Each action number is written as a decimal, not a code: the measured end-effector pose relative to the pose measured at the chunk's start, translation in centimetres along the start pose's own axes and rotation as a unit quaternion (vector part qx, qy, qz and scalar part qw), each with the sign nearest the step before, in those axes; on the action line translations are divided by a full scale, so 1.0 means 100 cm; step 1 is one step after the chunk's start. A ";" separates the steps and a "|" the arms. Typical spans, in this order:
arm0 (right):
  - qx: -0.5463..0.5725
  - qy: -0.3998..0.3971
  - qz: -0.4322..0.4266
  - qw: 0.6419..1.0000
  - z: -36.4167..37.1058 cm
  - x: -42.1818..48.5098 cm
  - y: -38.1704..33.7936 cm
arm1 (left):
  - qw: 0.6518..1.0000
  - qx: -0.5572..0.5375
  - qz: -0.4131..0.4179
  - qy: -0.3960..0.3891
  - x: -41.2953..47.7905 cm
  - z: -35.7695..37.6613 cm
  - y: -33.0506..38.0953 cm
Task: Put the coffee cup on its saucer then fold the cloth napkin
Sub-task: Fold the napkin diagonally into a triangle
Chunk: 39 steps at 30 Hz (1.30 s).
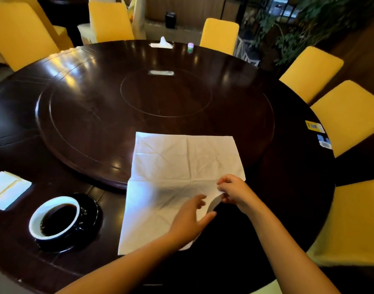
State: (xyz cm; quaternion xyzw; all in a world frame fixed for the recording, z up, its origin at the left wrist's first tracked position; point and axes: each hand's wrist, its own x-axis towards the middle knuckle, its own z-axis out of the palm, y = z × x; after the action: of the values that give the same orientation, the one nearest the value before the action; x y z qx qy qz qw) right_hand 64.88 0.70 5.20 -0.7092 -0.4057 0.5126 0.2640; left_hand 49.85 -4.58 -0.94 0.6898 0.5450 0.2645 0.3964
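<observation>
I am at the 6 o'clock edge of a big round table [75, 85] of dark, glossy wood, with a raised turntable [86, 124] filling its middle. Chairs in yellow covers [221, 35] ring it from 9 o'clock round to 4 o'clock, and leafy plants [298, 24] stand behind those at 1 o'clock. At the far rim, 12 o'clock, sits a tissue box [161, 45] with a sheet poking up, and a small green jar [190, 47] is just beside it. Some printed cards [314, 126] lie at the 3 o'clock edge. At 9 o'clock a folded white napkin [8, 190] lies flat.

The coffee cup [54, 218], white inside and full of dark coffee, sits on its black saucer [92, 211] at 8 o'clock, well apart from both my hands.

The cloth napkin [182, 162] is spread open in front of me, creased, with its far half lapping onto the turntable. My right hand [232, 190] is at the napkin's 4 o'clock edge, fingers curled and pinching the cloth, which curls up off the wood there. My left hand [188, 221] is over the napkin's near right part, at about 5 o'clock, fingers loose and spread with the thumb out towards the right. It is blurred, so I cannot tell whether it touches the cloth.
</observation>
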 end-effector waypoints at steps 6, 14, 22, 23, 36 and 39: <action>0.081 -0.046 0.018 0.995 0.031 0.013 -0.087 | 0.982 -0.129 -0.079 0.112 0.050 -0.059 0.034; -0.203 -0.013 -0.254 0.945 0.075 0.064 -0.160 | 0.950 -0.172 -0.109 0.236 0.096 -0.145 0.003; -0.336 0.000 -0.280 0.899 0.159 0.158 -0.180 | 0.916 -0.129 -0.265 0.272 0.147 -0.183 -0.065; -0.349 -0.005 -0.275 0.896 0.168 0.169 -0.177 | 0.916 -0.116 -0.285 0.259 0.154 -0.185 -0.076; -0.426 0.009 -0.292 0.856 0.224 0.238 -0.148 | 0.919 0.059 -0.283 0.269 0.187 -0.183 -0.132; -0.419 0.011 -0.304 0.855 0.225 0.242 -0.142 | 0.918 0.073 -0.254 0.295 0.187 -0.178 -0.139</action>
State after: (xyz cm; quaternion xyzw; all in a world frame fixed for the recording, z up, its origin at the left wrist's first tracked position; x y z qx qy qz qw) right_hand 42.94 27.78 -3.52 -0.5997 -0.7745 0.1804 0.0891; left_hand 33.07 19.31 -4.11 0.4453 0.8122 0.3060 0.2202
